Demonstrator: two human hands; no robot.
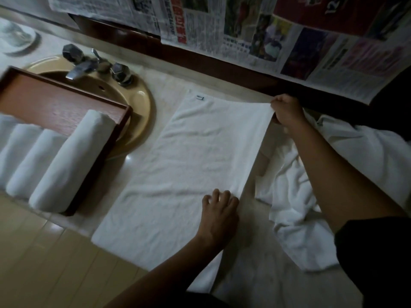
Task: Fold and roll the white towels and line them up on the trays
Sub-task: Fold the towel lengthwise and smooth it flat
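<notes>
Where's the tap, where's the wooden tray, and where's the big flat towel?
tap (75, 72): head view, on the metal spout over the sink.
wooden tray (55, 101): head view, on its bare brown floor.
flat towel (189, 156): head view, on the middle of the cloth.

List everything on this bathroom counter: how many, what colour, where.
flat towel: one, white, spread on the counter
rolled towels: at least three, white, on the tray
tray: one, reddish-brown, left, partly over the sink
sink: one, tan, far left
faucet: one, metal, behind the sink
dish: one, white, far left corner
loose towels: a heap, white, right
newspapers: several, printed, along the wall
left hand: rests on the flat towel's right edge
right hand: pinches its far right corner
</notes>
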